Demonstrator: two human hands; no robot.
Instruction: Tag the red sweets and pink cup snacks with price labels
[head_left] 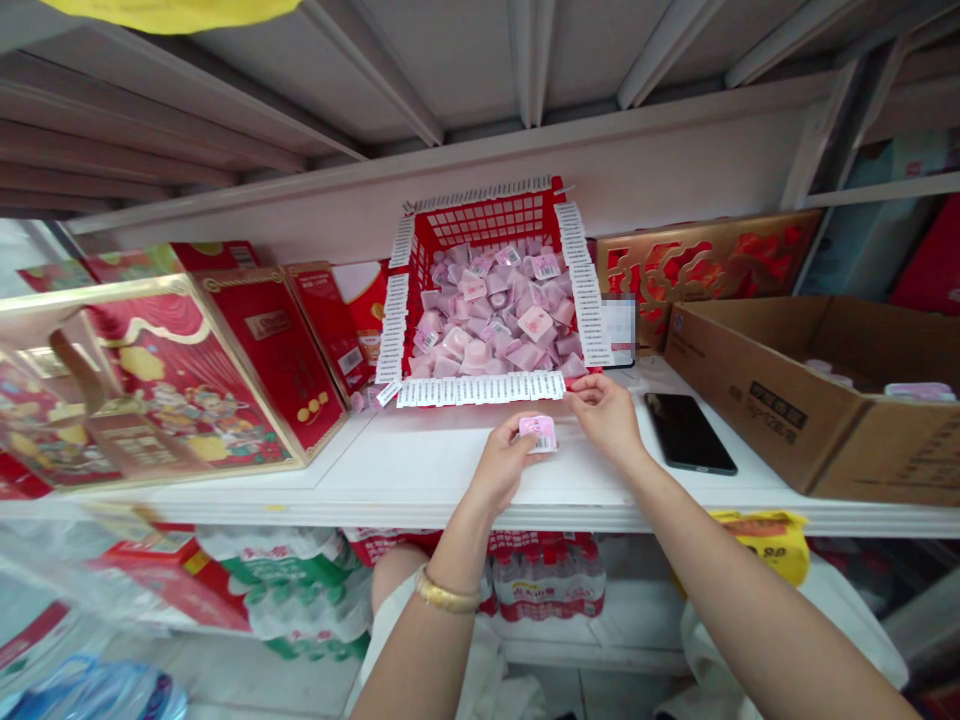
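My left hand point(504, 455) is closed around a small pink jelly cup point(538, 433), its printed lid turned up toward me. At the front right corner of a red plastic basket point(480, 222), my right hand point(602, 410) has its fingertips pinched at the end of the front row of white barcode stickers point(480, 388). Whether a sticker is between those fingers is too small to tell. Similar pink cups point(499, 310) fill the basket, some with barcodes on their lids. More sticker strips point(583, 285) line the other rims.
To the right lie a black phone point(690, 432) and an open cardboard box point(757, 400) with a few cups inside. Red gift boxes point(180, 380) stand on the left of the white shelf point(420, 470). Bottle packs point(551, 580) sit below; another shelf point(465, 80) hangs overhead.
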